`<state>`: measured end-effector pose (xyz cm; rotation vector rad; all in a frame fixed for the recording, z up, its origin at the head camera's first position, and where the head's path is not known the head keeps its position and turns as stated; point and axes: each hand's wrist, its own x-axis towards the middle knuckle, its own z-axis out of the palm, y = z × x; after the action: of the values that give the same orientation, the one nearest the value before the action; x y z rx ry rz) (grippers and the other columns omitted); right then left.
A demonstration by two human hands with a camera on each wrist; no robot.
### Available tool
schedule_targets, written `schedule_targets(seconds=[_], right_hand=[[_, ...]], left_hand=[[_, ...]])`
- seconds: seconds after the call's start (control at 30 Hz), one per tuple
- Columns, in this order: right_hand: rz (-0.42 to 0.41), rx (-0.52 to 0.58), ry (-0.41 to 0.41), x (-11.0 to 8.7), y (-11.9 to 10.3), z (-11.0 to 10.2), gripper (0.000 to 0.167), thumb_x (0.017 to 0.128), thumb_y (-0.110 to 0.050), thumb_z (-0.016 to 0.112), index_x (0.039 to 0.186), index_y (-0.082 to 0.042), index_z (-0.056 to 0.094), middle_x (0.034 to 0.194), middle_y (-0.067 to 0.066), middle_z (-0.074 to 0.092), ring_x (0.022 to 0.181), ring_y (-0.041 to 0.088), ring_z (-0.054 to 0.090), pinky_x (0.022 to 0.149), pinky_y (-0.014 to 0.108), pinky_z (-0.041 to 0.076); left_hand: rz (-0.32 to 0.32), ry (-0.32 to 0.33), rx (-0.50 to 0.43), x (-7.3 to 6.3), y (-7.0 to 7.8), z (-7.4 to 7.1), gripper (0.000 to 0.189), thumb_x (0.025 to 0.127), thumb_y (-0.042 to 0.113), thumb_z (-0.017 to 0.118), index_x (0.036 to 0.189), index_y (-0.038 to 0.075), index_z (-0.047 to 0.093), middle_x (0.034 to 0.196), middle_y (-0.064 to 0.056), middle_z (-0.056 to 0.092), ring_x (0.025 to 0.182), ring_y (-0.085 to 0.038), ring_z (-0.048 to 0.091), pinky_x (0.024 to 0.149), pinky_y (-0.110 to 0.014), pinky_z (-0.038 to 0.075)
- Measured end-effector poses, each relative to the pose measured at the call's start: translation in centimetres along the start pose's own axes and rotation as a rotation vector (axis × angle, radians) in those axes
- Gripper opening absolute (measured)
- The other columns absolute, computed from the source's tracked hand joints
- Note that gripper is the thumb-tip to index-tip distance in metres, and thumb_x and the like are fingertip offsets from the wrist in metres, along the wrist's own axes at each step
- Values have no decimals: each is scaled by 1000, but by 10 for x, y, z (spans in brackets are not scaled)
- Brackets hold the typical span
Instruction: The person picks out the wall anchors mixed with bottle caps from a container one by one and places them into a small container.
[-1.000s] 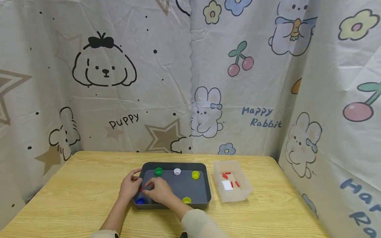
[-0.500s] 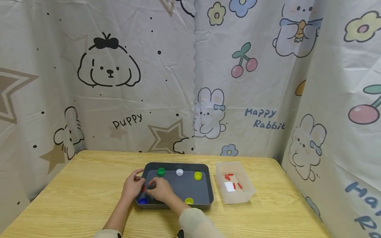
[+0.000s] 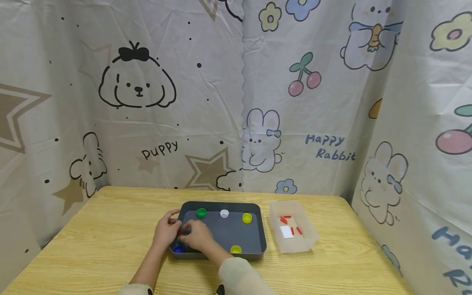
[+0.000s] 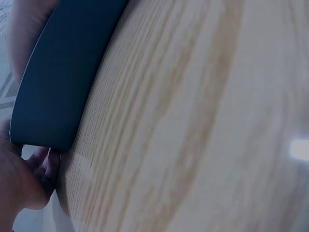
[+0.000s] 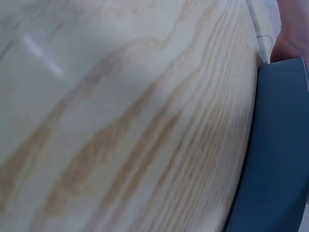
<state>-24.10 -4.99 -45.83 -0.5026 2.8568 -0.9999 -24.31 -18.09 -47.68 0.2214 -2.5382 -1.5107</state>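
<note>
My left hand (image 3: 165, 232) grips the left wall of a dark grey tray (image 3: 232, 233), its thumb at the rim and the other fingers outside. In the left wrist view, curled fingers show by the corner of the tray's dark wall (image 4: 58, 82). A short red stick (image 3: 180, 232) stands out beside that left wall, between my two hands. Reaching over the tray, my right hand (image 3: 199, 237) pinches at this stick with thumb and index finger. A blue bottle cap (image 3: 178, 249) lies in the near left corner, just below the fingertips.
Along the tray's far side sit a green cap (image 3: 201, 213), a white cap (image 3: 224, 213) and a yellow cap (image 3: 247, 218). Another yellow cap (image 3: 236, 249) is by the near wall. Right of the tray, a translucent box (image 3: 279, 246) holds several red sticks and a white square (image 3: 286, 232).
The whole head view has shifted right a little. Within the tray, my right fingertips have moved slightly left, closer to the red stick. My left hand stays on the tray wall.
</note>
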Motion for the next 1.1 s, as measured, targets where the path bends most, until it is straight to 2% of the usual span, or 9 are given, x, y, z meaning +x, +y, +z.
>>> schedule_targets(seconds=[0.27,0.53,0.7,0.97,1.1], right_hand=[[2,-39,-12,2,-1,2,30,77,-31,74,102,-15,70,93,-2,68,85,15,62,64,26,46],[7,-121,-5,5,-2,6,28,77,-33,73,102,-19,71,92,-5,66,91,14,60,65,29,47],[-3,-136,0,5,-2,6,23,77,-31,73,98,-21,71,91,-6,66,92,14,60,65,29,47],[-6,-98,0,4,-1,3,16,76,-29,75,86,-18,69,85,-3,61,78,12,56,60,26,42],[-7,-68,-3,3,0,0,17,76,-29,75,86,-16,68,81,-4,61,70,10,54,57,24,41]], left_hand=[[4,-11,7,1,0,0,46,86,10,54,131,6,51,110,-24,63,104,-37,60,79,-42,47],[8,-10,-4,2,-1,0,46,85,9,55,130,6,52,107,-23,64,102,-35,61,72,-31,46],[-3,-6,-4,1,-1,0,46,84,8,54,130,7,53,107,-23,64,102,-34,61,71,-29,44],[-2,4,2,1,1,1,45,85,9,55,130,7,53,108,-23,63,102,-34,60,75,-36,47],[-4,7,6,1,1,0,45,85,8,55,130,7,53,108,-22,63,102,-33,60,78,-40,47]])
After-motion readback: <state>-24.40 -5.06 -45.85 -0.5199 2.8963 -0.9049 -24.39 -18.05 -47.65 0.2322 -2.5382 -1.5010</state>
